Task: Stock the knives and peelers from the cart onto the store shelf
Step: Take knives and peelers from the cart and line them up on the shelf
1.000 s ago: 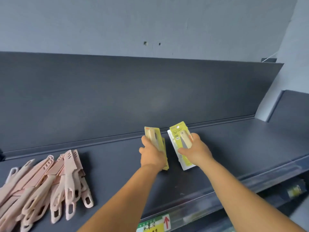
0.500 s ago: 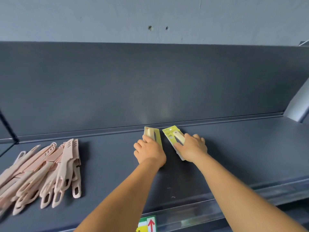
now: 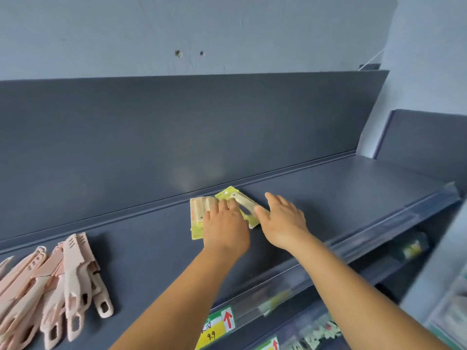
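The left hand (image 3: pixel 225 227) lies flat, fingers straight, pressing on a yellow card pack (image 3: pixel 196 218) that rests on the shelf (image 3: pixel 328 198); the pack's long axis runs from 6 to 12 o'clock, toward the back wall of the shelf. The right hand (image 3: pixel 283 218) is spread wide and holds nothing, its thumb side touching or just beside a second yellow pack (image 3: pixel 238 204). That pack lies at about 10 o'clock from the right hand, between the two hands, with its long axis tilted from 10 to 4 o'clock, so it is skewed against its neighbour. Squaring it looks like the next need, and the right hand is the nearer one for that. Well apart at 8 o'clock, a heap of pink knives (image 3: pixel 63 286) lies on the same shelf.
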`<act>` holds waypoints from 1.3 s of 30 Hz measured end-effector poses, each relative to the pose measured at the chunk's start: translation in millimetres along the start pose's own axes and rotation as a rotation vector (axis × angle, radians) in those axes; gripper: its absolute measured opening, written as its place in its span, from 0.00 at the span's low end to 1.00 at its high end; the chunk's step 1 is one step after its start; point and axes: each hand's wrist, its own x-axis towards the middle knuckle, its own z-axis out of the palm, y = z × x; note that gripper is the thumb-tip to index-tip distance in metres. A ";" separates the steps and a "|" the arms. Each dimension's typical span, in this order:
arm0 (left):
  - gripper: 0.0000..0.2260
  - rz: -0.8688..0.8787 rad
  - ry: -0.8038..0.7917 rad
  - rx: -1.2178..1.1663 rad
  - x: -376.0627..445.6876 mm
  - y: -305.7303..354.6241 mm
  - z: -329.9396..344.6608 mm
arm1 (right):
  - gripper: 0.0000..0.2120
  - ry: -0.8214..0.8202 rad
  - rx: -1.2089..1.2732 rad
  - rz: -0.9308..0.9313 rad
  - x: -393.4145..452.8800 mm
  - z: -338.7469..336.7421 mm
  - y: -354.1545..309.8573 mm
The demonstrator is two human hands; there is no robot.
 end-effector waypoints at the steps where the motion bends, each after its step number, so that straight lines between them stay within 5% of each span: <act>1: 0.22 0.051 -0.007 -0.028 -8.0 4.4 -2.0 | 0.27 0.025 0.000 0.015 -14.3 -1.3 3.4; 16: 0.27 0.839 -0.228 -0.189 -176.5 67.3 22.8 | 0.28 0.213 -0.018 0.667 -279.6 19.7 61.0; 39: 0.26 1.429 -0.729 -0.289 -464.0 334.2 129.0 | 0.28 0.399 0.147 1.540 -598.7 36.6 264.3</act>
